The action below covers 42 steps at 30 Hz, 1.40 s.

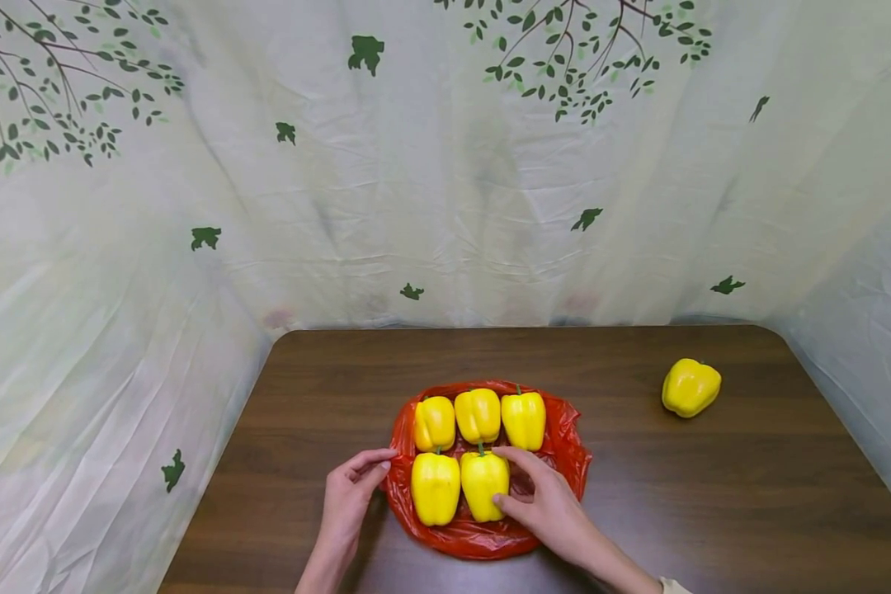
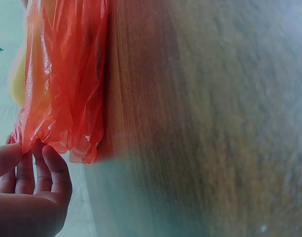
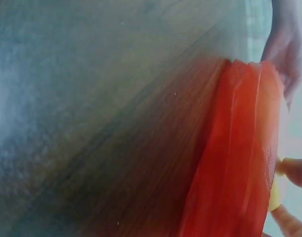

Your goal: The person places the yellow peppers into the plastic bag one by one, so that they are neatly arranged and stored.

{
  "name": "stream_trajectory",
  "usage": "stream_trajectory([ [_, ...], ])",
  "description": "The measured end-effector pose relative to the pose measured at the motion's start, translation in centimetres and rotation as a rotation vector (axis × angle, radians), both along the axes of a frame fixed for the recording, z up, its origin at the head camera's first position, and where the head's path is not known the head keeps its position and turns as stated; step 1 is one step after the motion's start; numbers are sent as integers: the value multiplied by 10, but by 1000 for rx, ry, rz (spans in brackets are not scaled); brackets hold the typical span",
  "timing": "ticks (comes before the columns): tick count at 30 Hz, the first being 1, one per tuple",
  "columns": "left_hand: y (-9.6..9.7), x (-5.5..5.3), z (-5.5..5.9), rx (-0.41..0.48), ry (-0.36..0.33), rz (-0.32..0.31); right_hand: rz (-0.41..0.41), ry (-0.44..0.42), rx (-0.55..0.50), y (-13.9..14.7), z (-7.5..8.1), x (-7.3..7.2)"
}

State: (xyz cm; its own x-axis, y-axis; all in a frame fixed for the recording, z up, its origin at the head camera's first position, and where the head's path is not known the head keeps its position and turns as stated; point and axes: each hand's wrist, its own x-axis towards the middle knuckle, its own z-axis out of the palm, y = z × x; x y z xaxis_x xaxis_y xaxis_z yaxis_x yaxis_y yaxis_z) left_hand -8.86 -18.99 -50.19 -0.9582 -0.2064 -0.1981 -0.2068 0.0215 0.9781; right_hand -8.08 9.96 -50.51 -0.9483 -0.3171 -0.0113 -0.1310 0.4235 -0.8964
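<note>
A red plastic bag [image 1: 490, 542] lies spread on the table with its mouth up and several yellow bell peppers inside. Three of them, such as the back middle pepper [image 1: 478, 415], form a back row; two stand in front. My left hand [image 1: 347, 499] pinches the bag's left rim between thumb and fingers, as the left wrist view confirms on the red film [image 2: 66, 84]. With thumb and fingertips my right hand [image 1: 553, 503] holds the front right pepper [image 1: 484, 487]. Touching that one on its left is the front left pepper [image 1: 436, 488].
Another yellow bell pepper [image 1: 691, 388] lies on its side at the back right of the brown wooden table [image 1: 304, 396]. A pale curtain [image 1: 445, 181] printed with leaves and branches hangs behind and along both sides of the table.
</note>
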Motion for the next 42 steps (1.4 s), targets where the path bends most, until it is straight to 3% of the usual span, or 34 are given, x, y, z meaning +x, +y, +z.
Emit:
stream_trajectory([
  [11,1,0,-1,-1,8,0,6,-25,81,-1,1,-3],
  [23,-2,1,-4,6,28,-7,6,-74,54,1,5,0],
  [32,-2,2,0,3,21,8,-25,-41,-21,6,9,2],
  [42,-2,2,-1,9,28,8,-120,-21,-121,18,22,6],
])
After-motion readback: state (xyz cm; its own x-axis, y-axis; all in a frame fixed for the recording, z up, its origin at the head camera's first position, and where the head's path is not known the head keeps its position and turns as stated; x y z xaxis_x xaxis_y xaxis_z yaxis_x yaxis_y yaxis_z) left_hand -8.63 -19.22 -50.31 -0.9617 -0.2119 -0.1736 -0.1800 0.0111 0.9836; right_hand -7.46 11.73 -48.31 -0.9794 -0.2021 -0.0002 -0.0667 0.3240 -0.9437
